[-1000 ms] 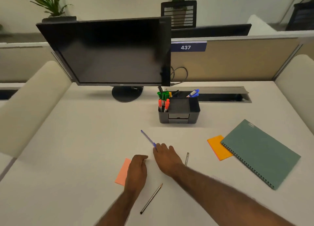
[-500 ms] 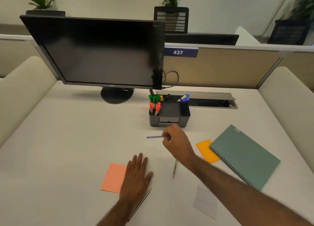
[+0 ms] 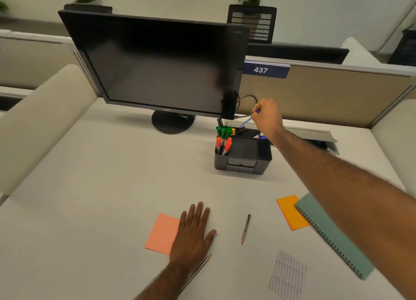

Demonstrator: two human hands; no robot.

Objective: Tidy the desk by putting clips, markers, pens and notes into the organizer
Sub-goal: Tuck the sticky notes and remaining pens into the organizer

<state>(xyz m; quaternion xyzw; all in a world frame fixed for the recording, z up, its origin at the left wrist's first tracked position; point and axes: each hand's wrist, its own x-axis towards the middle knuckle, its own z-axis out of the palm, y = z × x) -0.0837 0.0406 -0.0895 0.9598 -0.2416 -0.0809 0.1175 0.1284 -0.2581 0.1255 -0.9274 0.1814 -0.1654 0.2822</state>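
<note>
salmon sticky note still loose on desk, left hand flat, fingers spread, gripping nothing, partly over pencil. markers already in organizer. short pen loose. right hand pinches blue pen above organizer's rear slot, not yet dropped. orange sticky note, lined paper slip remain.

Two hands and forearms are seen, both bare: no sleeve, glove, watch, ring or band is worn on the left hand or the right hand. Fine dark hair is visible along the right forearm. The left forearm is shown only in part, cut off by the lower edge.
</note>
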